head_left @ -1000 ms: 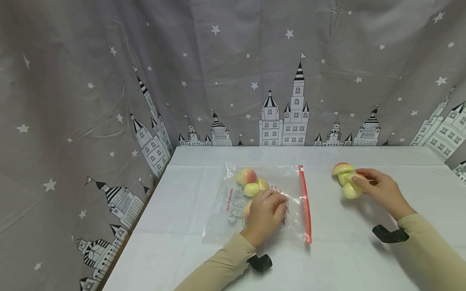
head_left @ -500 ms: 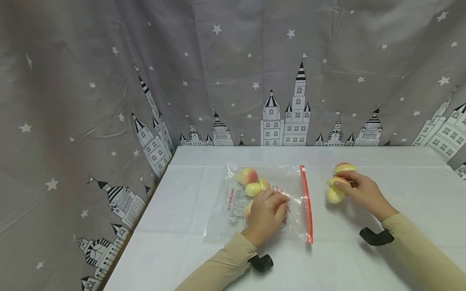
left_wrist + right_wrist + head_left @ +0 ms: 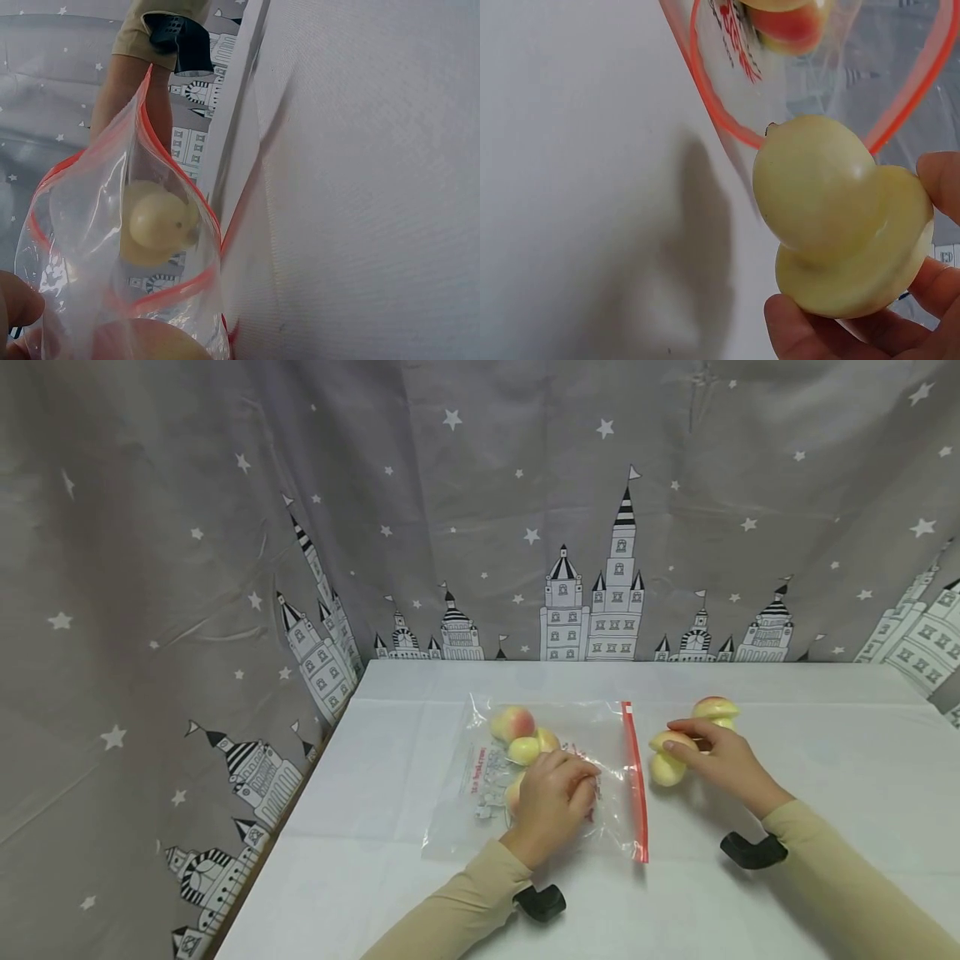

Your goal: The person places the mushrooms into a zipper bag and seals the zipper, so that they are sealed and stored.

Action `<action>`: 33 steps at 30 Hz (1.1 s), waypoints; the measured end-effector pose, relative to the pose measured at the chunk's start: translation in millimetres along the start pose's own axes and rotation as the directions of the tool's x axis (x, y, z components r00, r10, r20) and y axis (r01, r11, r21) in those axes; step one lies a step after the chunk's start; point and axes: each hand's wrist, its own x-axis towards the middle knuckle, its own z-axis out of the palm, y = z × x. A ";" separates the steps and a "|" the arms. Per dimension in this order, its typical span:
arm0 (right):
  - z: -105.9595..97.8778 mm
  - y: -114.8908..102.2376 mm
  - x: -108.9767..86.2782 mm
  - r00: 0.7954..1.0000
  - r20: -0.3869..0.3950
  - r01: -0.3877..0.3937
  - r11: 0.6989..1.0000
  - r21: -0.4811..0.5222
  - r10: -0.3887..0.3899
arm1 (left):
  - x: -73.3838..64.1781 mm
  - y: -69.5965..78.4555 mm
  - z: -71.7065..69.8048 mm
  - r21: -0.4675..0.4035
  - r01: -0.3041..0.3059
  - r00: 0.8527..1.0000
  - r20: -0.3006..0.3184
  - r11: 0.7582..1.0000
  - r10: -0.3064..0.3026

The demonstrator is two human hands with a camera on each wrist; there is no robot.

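White worktop (image 3: 375, 760) matte, faintly creased. Clear bag (image 3: 456, 827) lying on it: thin, glossy film, crinkled, rounded pieces (image 3: 516, 725) inside; mouth gapes. Left hand (image 3: 551, 806) over bag, seemingly pinching film; light upward tension should hold opening wide. Right hand (image 3: 723, 760) grips yellow mushroom (image 3: 670, 756) by cap, just beside mouth. Bulbous stem smooth, cap domed, slightly shiny: best lead stem-first, fingers clear of film. Second mushroom (image 3: 715, 707) behind, apart from bag. Red strip (image 3: 636, 785) narrow, likely stiffer; avoid snagging.
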 end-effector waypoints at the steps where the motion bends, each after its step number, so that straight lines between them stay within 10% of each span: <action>1: 1.6 -0.6 0.4 1.000 0.000 0.004 1.000 0.002 -0.004 | -0.1 0.2 -0.2 0.001 0.003 1.000 0.001 1.000 -0.003; 23: 32.6 -11.2 8.6 0.995 0.010 0.103 0.992 0.071 -0.104 | 0.8 0.4 -0.7 0.009 -0.004 1.000 -0.003 1.000 0.004; 33: 44.1 -19.4 11.0 1.000 0.005 0.019 0.997 0.072 -0.019 | 0.6 0.1 -0.5 -0.004 -0.007 1.000 -0.004 1.000 0.007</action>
